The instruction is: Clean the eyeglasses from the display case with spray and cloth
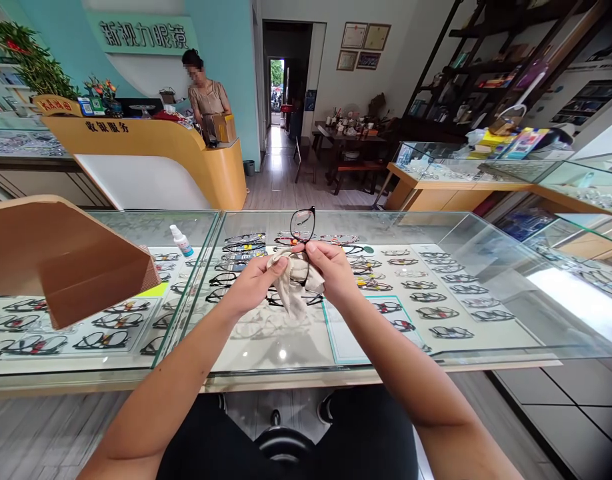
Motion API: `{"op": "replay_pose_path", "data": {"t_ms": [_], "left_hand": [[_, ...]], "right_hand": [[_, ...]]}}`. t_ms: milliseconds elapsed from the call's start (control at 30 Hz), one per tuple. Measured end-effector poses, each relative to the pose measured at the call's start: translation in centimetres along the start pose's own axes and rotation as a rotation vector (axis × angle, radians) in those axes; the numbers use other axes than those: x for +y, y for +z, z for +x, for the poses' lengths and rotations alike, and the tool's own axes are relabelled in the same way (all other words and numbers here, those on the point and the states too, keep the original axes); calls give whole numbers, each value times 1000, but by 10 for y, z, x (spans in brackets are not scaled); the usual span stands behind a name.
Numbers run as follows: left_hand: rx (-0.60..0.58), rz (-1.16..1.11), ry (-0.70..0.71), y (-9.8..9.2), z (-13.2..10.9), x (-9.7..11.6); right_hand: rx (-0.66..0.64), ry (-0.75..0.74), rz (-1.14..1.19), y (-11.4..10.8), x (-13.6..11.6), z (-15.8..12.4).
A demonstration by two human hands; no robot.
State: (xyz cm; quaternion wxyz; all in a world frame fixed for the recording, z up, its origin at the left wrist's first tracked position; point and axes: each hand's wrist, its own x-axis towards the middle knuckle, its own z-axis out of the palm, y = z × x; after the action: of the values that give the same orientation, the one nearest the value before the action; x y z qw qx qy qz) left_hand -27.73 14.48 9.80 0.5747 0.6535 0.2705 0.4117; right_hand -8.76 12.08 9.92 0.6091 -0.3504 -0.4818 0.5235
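Above the glass display counter (281, 360) I hold a pair of dark-framed eyeglasses (303, 225), turned so that one lens stands upright over my fingers. A pale beige cleaning cloth (292, 293) hangs in folds between my hands and covers the lower part of the glasses. My left hand (256, 283) is closed, its thumb pressing the cloth near the lower lens. My right hand (331, 267) pinches the frame around its middle, with the cloth's edge against the fingers. Some fingertips of both hands are hidden behind cloth and frame.
Rows of eyeglasses (437, 312) lie inside the counter. On its glass top stand a white spray bottle (181, 240) and, at left, an open cardboard box (61, 253). A person (206, 97) stands behind the yellow cashier desk (221, 170). More display cases (436, 183) are at right.
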Motion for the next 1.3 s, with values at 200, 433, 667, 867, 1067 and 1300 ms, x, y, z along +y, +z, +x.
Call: {"op": "replay_pose_path", "data": {"t_ms": [200,433,667,867,1067,1300], "left_hand": [[190,-93,-54,-11,6,-5],[249,-186,3,-16,6,-3],[257,-123,-1,-18,6,-2],[229,-84,-14,-24,4,5],[195,-55,-1,-17,1,8],[345,65,90,-9,0,1]], "right_hand": [[20,-45,-62,-9,-3,3],[-174,-28,-212,-6,-6,1],[-280,-18,-342,-7,-3,1],[-280,-21,-265,-9,-1,2],[-309,12,-219,-6,3,1],[-403,24,-256,4,4,-4]]}}
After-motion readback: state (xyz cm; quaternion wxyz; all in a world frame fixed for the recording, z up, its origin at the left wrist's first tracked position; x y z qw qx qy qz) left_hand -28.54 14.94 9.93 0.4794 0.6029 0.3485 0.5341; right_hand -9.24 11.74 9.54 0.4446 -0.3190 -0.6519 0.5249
